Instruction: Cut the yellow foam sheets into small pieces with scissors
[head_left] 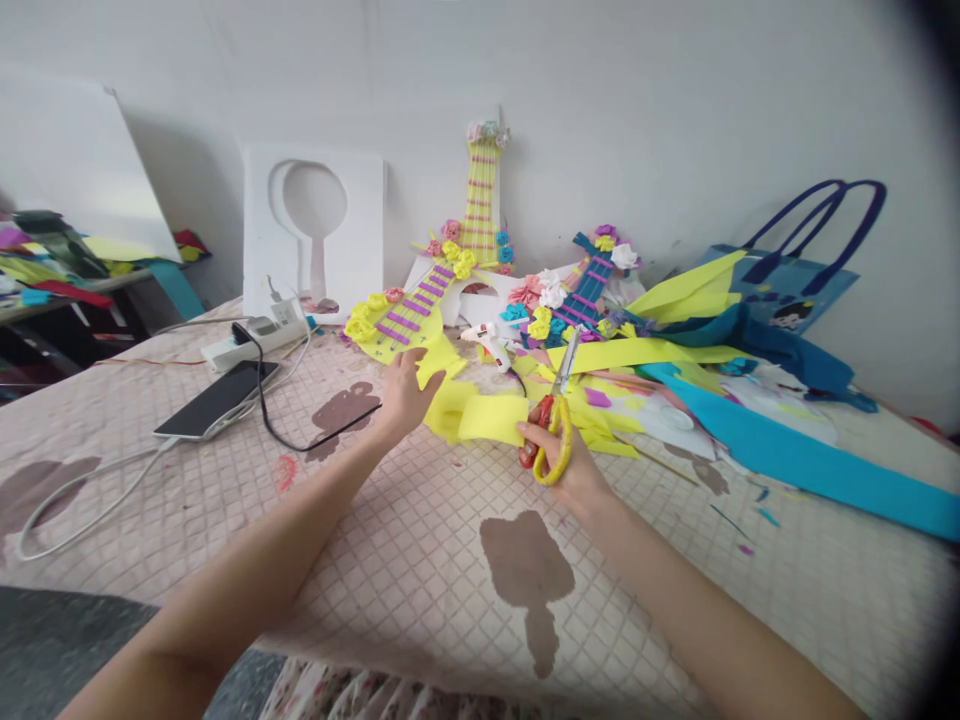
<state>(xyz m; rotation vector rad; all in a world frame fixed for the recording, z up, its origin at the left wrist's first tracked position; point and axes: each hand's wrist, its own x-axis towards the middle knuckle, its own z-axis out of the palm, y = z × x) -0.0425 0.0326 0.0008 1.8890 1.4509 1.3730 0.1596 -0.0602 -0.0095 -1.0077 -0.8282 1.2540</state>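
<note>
My right hand [574, 470] is closed around a pair of scissors [553, 425] with red and yellow handles, blades tilted up and away. At its fingertips lies a yellow crepe paper strip [493, 417]; whether they pinch it I cannot tell. My left hand [409, 395] is open, thumb and fingers apart, beside loose yellow paper [448, 400]. Just beyond it rests a yellow paper guitar [409, 320] with purple bars and paper flowers. A white glue gun [489, 345] lies between the guitar and the scissors.
At the left are a phone [217, 400] on a cable and a power strip [255, 343]. Behind stand a white cut-out board [360, 220] and a yellow guitar neck [480, 205]. Right: a blue flowered guitar [589, 290], blue paper [810, 455] and a blue bag [829, 290].
</note>
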